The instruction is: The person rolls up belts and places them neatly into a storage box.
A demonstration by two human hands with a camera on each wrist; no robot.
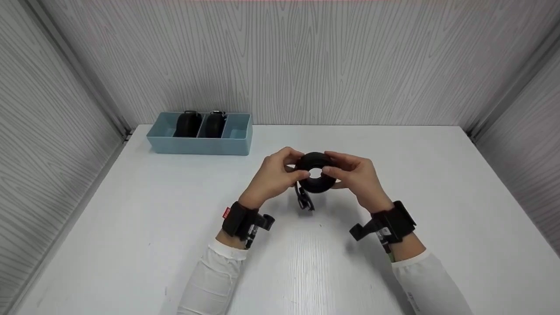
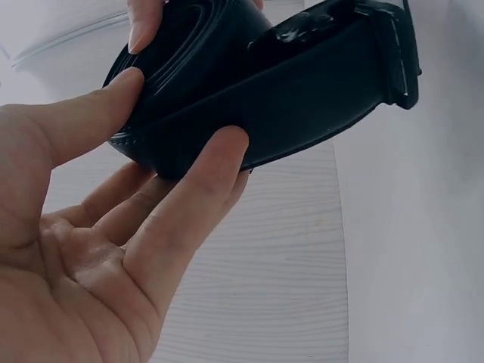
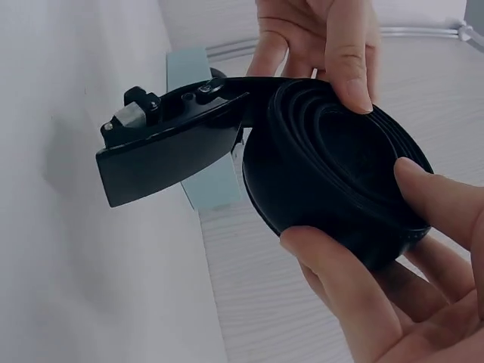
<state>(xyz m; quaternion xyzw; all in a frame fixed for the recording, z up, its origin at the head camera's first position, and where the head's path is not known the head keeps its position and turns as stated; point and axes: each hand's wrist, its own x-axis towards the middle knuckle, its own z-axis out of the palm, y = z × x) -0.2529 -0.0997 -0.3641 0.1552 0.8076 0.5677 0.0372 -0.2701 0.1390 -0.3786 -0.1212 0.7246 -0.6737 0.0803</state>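
- Between both hands, above the white table [image 1: 131, 245], a rolled black belt [image 1: 314, 173] is pinched from either side.
- Left hand [image 1: 273, 177] grips the coil's left edge, thumb and fingers [image 2: 198, 189] curled onto the rim.
- Right hand [image 1: 356, 177] grips the opposite edge, thumb on top and fingers [image 3: 333, 265] beneath.
- Below the grip, the belt's black buckle [image 1: 303, 199] hangs loose from the coil, towards the person.
- Well beyond the grip, off to the left by the back wall, a blue tray [image 1: 238, 144] holds two more rolled belts [image 1: 188, 124] in separate compartments.
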